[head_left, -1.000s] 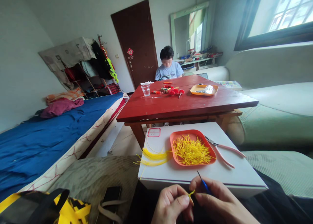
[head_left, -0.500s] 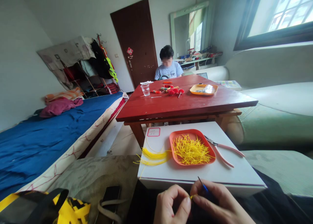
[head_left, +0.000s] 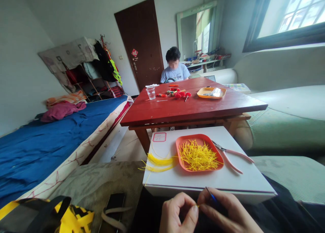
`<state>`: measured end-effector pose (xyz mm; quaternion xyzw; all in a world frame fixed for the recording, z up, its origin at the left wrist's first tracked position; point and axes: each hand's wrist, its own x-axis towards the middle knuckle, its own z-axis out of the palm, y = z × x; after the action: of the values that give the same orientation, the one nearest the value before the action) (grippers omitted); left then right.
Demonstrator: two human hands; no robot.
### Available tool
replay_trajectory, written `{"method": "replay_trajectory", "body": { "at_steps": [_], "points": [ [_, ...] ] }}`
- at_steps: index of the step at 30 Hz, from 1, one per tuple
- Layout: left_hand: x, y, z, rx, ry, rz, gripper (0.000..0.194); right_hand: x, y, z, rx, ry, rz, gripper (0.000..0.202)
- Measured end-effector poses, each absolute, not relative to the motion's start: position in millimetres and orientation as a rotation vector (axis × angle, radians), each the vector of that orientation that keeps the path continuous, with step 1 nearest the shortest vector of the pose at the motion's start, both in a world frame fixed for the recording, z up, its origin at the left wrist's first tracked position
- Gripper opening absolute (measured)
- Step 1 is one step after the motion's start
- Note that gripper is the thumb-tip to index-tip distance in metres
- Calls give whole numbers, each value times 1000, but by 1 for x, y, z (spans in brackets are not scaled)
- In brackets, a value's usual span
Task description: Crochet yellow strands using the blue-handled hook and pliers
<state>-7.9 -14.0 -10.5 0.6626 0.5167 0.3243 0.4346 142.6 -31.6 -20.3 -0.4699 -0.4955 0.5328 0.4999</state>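
Low in the head view, my left hand pinches a tiny yellow piece, apparently yellow cord, between thumb and forefinger. My right hand meets it fingertip to fingertip. Closed in that right hand is a thin blue tool, its dark tip pointing up and left; its kind is not clear. Both hands are in front of a white box. On the box, an orange-red tray holds a heap of short yellow cords. Longer yellow strands lie left of it, and pink-handled pliers lie to the right.
Beyond the box is a red table with a clear cup, red fluffy pieces and a yellow tray. A person sits behind it. A phone and yellow-black bag lie at lower left.
The blue tool's tip has dipped slightly in my right hand. Less of the yellow piece shows between my fingertips. Everything on the box and table stays put.
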Motion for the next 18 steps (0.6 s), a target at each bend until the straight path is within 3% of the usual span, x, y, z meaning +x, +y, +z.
{"method": "replay_trajectory", "body": {
  "at_steps": [10, 18],
  "points": [
    [-7, -14, -13, 1777, 1255, 931, 27, 142, -30, -21, -1155, -1266, 1257, 30],
    [1, -16, -29, 1845, 1246, 1158, 24, 134, -33, -36, -1183, -1461, 866, 26]
  ]
}}
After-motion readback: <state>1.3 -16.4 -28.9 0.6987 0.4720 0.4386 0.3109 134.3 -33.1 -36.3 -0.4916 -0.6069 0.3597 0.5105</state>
